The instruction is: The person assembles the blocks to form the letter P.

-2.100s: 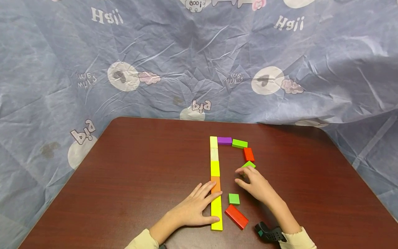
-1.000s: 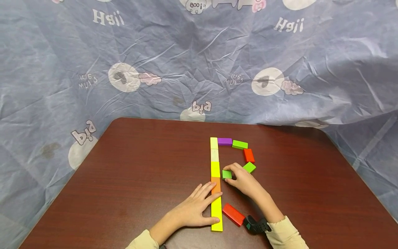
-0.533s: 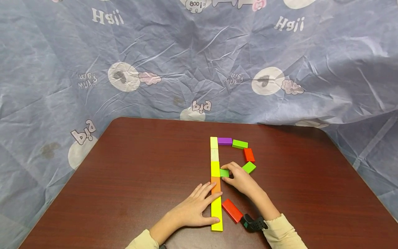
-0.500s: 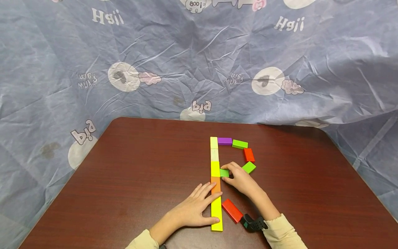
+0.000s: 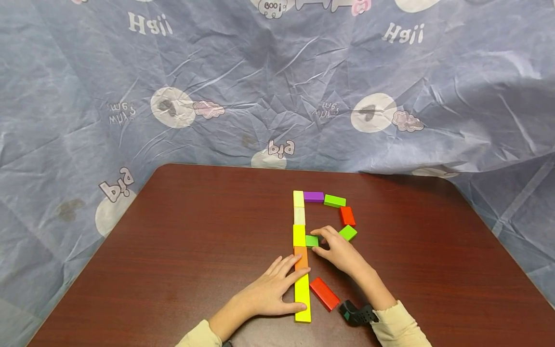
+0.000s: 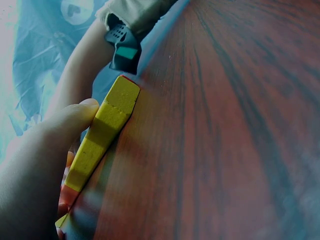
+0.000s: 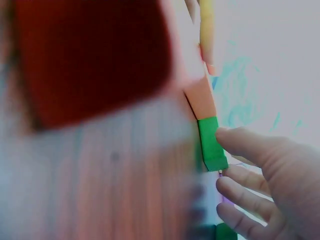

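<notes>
My left hand point(image 5: 270, 291) lies spread, fingertips on the orange block point(image 5: 301, 258) and thumb on the near yellow block point(image 5: 302, 304) of a straight column of blocks. The left wrist view shows its thumb against a yellow block point(image 6: 97, 137). My right hand point(image 5: 340, 248) is around a small green block point(image 5: 311, 241) that sits against the column's right side. Index finger and thumb stand loosely at the block's far and near edges. In the right wrist view the thumb tip overlaps the green block point(image 7: 210, 142), the other fingers extended beside it.
A purple block point(image 5: 313, 196), a light green block point(image 5: 335, 201), a red block point(image 5: 347, 216) and another light green block point(image 5: 348, 233) curve right from the column's far end. A red block point(image 5: 324, 293) lies near the black wrist camera point(image 5: 356, 313). A printed cloth point(image 5: 269, 96) hangs behind the table.
My right hand brought the small green block forward and left against the column, then drew slightly back right with its fingers loosened. The near red block shifted slightly left. My left hand stayed still.
</notes>
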`<state>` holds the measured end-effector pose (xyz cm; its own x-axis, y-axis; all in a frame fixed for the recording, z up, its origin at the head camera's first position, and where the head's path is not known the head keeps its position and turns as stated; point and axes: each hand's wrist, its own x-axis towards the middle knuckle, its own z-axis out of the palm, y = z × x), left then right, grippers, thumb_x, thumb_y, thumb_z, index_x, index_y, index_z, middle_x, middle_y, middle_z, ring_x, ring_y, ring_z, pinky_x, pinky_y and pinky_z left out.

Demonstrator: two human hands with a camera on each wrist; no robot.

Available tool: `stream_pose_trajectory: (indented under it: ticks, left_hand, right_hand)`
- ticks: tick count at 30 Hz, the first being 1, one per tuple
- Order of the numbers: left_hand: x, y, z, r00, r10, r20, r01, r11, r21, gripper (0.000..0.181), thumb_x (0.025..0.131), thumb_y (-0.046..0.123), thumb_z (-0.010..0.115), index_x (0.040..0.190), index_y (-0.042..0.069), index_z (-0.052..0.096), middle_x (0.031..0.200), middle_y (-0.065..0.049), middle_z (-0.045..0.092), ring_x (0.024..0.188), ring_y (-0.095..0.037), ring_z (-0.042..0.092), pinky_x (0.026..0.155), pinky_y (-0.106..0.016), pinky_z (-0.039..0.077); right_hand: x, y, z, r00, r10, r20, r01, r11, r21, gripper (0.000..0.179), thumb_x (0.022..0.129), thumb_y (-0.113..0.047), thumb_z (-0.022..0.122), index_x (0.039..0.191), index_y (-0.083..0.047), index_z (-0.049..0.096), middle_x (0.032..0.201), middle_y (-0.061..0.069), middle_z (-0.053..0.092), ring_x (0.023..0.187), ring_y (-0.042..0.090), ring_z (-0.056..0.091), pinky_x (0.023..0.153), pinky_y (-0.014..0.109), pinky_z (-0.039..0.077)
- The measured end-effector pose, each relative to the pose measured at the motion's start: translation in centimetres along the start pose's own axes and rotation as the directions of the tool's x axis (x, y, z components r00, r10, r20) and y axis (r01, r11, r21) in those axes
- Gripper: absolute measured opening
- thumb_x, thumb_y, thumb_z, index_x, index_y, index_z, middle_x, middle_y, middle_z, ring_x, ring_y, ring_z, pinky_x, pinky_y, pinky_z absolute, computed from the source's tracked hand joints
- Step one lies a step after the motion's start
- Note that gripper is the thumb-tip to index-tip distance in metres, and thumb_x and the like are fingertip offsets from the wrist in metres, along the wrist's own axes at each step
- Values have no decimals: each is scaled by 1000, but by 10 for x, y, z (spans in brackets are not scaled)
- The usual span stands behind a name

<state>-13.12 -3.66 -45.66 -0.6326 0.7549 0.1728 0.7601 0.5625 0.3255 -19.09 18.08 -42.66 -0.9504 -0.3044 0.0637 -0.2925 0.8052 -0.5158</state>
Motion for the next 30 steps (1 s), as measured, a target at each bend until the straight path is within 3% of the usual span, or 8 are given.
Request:
stream_pose_trajectory:
  ticks: [12, 22, 30]
  left_hand:
    - [1, 1, -1, 999, -29, 24, 30, 999, -41, 70, 85, 61, 43, 142, 24, 27, 151, -6, 18, 139, -22, 20, 114, -43, 19]
    - [1, -1, 0, 1000, -12, 19, 13, 999, -46, 70, 86, 60, 43, 142, 22, 28, 152, -7, 17, 140, -19, 19, 114, -43, 21]
    - [0, -1, 0, 1000, -6, 18, 7, 999, -40, 69, 86, 60, 43, 142, 22, 29, 151, -7, 18, 139, -19, 19, 113, -42, 21]
  right_hand:
    - [-31, 9, -6, 1000, 1, -25, -1, 1000, -15, 38, 82, -18, 66, 118, -11, 56, 115, 4, 53, 96, 19, 57, 80, 38, 51]
    - [-14, 7, 3, 994, -55, -89, 57, 998, 21, 30, 84, -10, 63, 114, -9, 58, 111, 6, 55, 92, 18, 58, 81, 37, 52]
    - [-8, 8, 6, 993, -86, -79, 90, 995, 46, 26, 85, -6, 60, 110, -9, 58, 111, 6, 55, 96, 20, 57, 85, 38, 51]
